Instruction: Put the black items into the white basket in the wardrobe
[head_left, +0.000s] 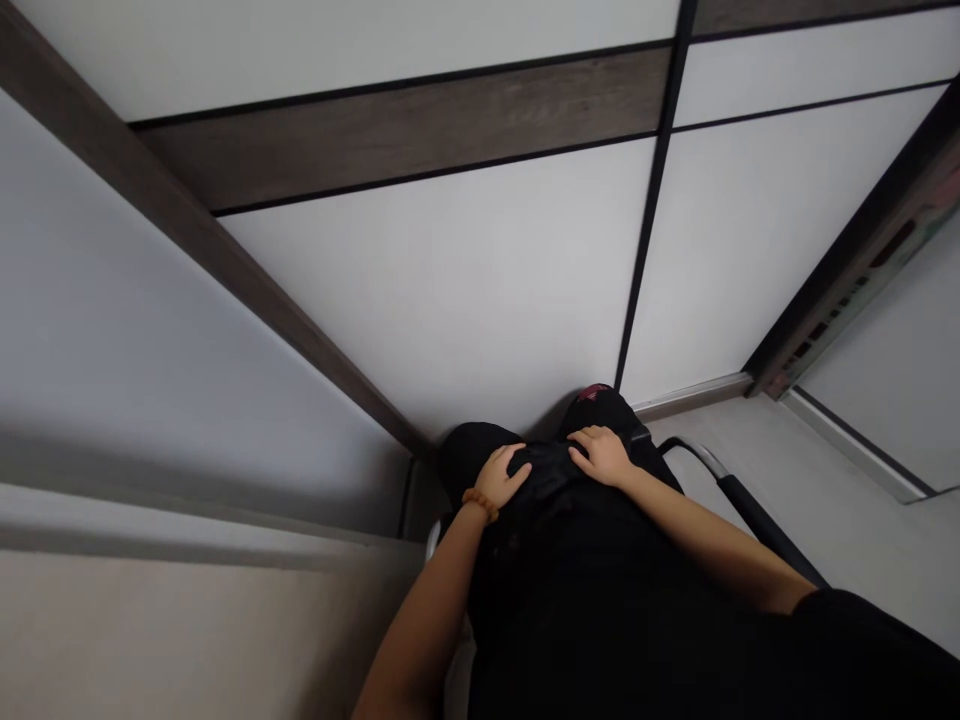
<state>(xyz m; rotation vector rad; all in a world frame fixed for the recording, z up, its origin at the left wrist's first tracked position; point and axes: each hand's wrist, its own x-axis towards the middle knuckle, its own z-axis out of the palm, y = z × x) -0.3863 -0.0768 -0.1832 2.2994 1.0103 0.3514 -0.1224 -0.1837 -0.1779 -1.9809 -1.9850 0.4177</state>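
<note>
The person's left hand point(499, 480) and right hand point(600, 456) are resting on a bunched black cloth point(544, 478) at the middle of the lap, a little apart from each other. Both hands are lying loosely with the fingers relaxed, not clenched, and neither appears to be grasping the cloth. The cloth is merging into the person's dark clothing, so its edges are hard to tell. An orange bead bracelet point(480, 505) is circling the left wrist, and a black sleeve point(862, 640) is covering the right upper arm at the near right.

A black chair arm point(757, 525) with a metal end is running just beside the right forearm. Beyond the knees, a panelled wall point(435, 320) of white panels and dark wood-grain bands point(405, 130), framed by thin black strips, is filling the far side. A metal skirting strip point(690, 397) is edging its base, and a pale grey floor point(847, 570) is spreading at the right. A plain grey wall point(150, 330) is closing the left side.
</note>
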